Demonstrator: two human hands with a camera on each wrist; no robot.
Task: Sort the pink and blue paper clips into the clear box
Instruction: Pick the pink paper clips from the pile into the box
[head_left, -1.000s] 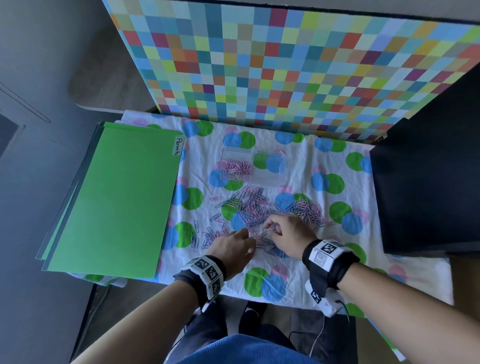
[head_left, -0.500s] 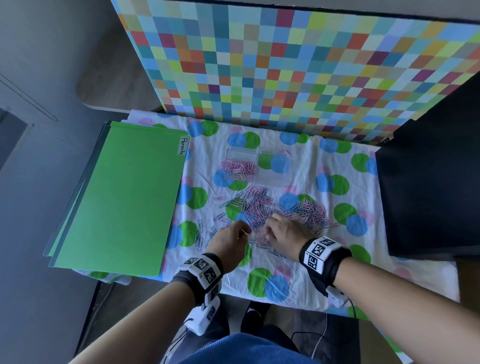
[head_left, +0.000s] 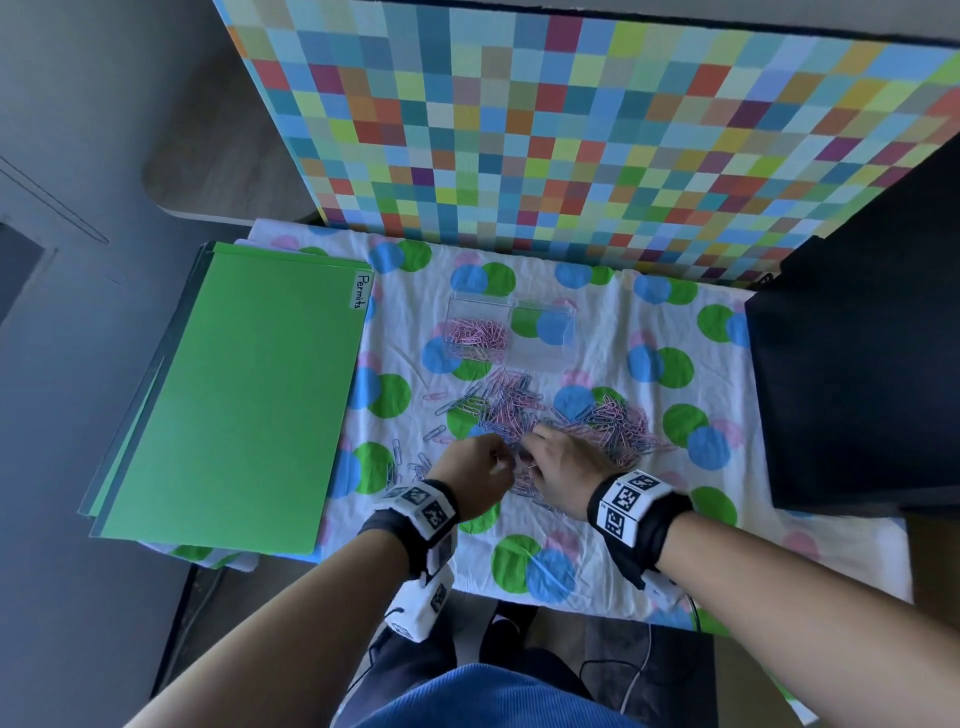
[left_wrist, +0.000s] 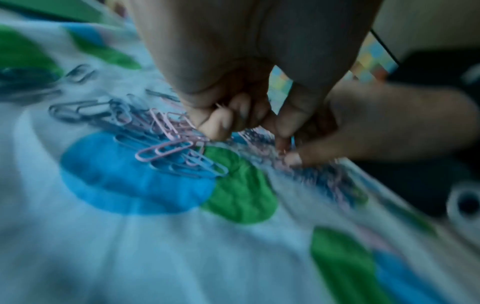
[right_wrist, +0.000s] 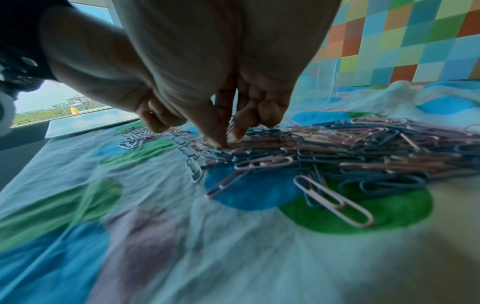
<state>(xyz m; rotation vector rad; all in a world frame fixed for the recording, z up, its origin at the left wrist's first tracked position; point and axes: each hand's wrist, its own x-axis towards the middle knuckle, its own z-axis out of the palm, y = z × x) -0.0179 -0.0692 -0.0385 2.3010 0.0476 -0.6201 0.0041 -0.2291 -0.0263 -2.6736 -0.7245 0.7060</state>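
- While both hands sit low over the heap, the left hand (head_left: 475, 480) has its fingers curled in tight, and the left wrist view shows pink clips (left_wrist: 166, 151) just beside its fingertips (left_wrist: 218, 127); I cannot tell if it has one in its grip, because that view is blurry.
- Right hand (head_left: 563, 475) points its fingers down into the pile of paper clips (head_left: 561, 421), and the right wrist view shows its fingertips (right_wrist: 221, 142) touching the clips; I cannot tell if it is pinching one.
- Compared with one second ago, both hands have slid a little farther into the pile, and they stay close together, almost touching.
- Pink and blue clips lie mixed on the spotted cloth (head_left: 613, 525), with a few stray ones to the left of the left hand.
- Just beyond the pile sits the clear box (head_left: 511, 332), in the same spot as before.
- Its left part has a bunch of pink clips in it (head_left: 478, 335), about as many as a second ago; its right part shows only the cloth spots through it.
- Far to the left lies a green folder (head_left: 234, 405) with a small label that reads "Permits".
- Behind it all stands a board of colored squares (head_left: 597, 130).
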